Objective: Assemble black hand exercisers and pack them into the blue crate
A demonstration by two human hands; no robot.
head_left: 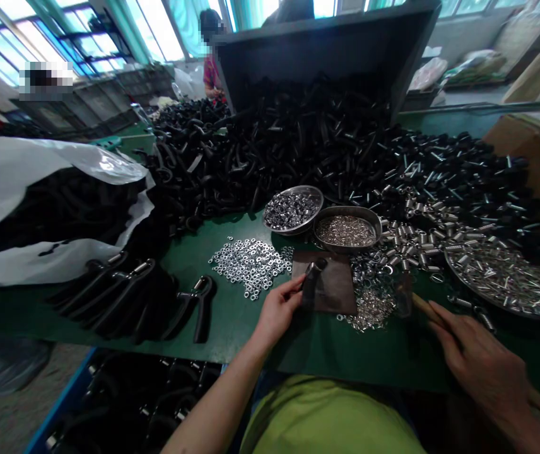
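My left hand (277, 310) pinches a black handle piece (311, 280) and holds it upright on a dark brown block (332, 287) on the green table (232, 321). My right hand (481, 362) grips the wooden handle of a hammer (424, 307) low at the right; its dark head (403, 293) hovers just right of the block. Loose silver nuts (251, 263) lie left of the block, and small shiny rings (369, 306) lie to its right.
Two metal bowls (293, 210) (346, 229) of small parts stand behind the block, a tray of springs (501, 274) at right. A huge heap of black handles (308, 145) spills from a tipped bin. Finished hand grippers (132, 293) and a white bag (38, 202) lie left. Another person (211, 63) works far back.
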